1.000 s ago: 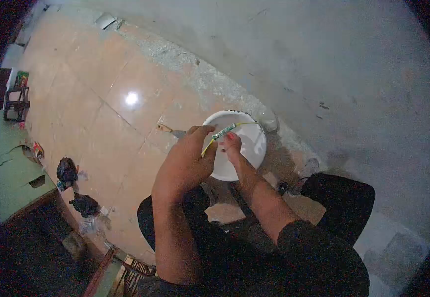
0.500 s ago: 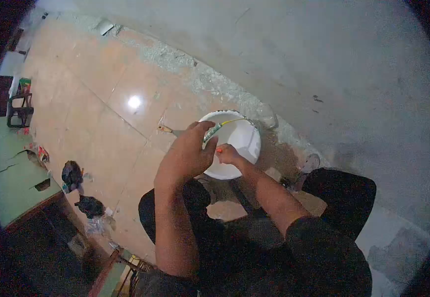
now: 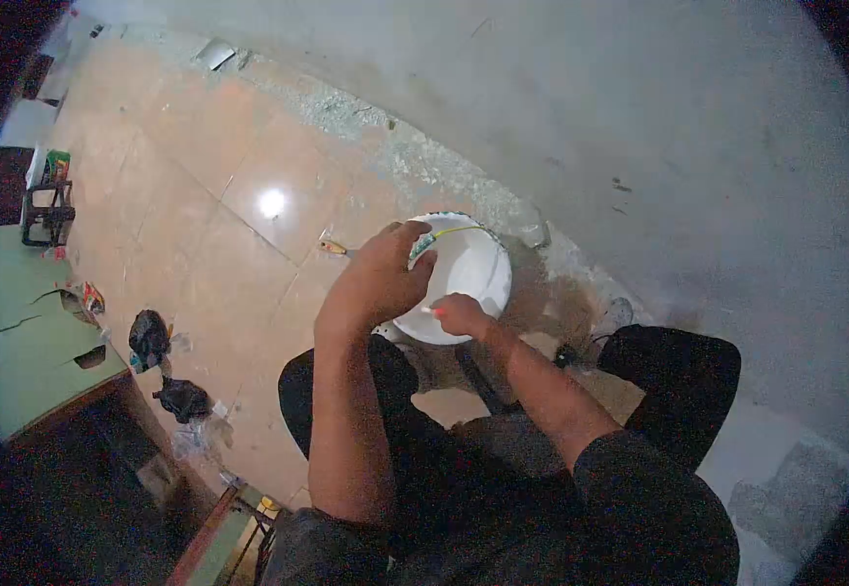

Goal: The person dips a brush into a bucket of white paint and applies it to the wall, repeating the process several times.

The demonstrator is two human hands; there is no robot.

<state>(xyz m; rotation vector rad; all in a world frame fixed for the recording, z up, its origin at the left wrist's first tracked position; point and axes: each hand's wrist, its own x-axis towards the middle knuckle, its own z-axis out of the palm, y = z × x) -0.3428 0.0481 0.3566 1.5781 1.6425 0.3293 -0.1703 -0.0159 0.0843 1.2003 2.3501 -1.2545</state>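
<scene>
A white basin (image 3: 478, 278) stands on the floor between my knees. At its left rim my left hand (image 3: 374, 283) curls its thumb and fingers around a green-and-white piece (image 3: 424, 244). From that piece a thin yellow strip (image 3: 459, 230) runs toward the far rim. Over the basin's near part, my right hand (image 3: 464, 314) is closed on a small tool with an orange-red handle (image 3: 439, 313); its short pale end points left. The fingers hide the rest of this tool.
A tool with a yellowish handle (image 3: 332, 246) lies on the tiles left of the basin. Rubble (image 3: 424, 161) lines the foot of the grey wall (image 3: 639, 127). Black plastic bags (image 3: 150, 335) and a green board (image 3: 39, 332) are at left.
My right hand has drawn a little toward me, away from the left hand, widening the gap between them. The left hand stays around the green-and-white piece. The view has shifted slightly.
</scene>
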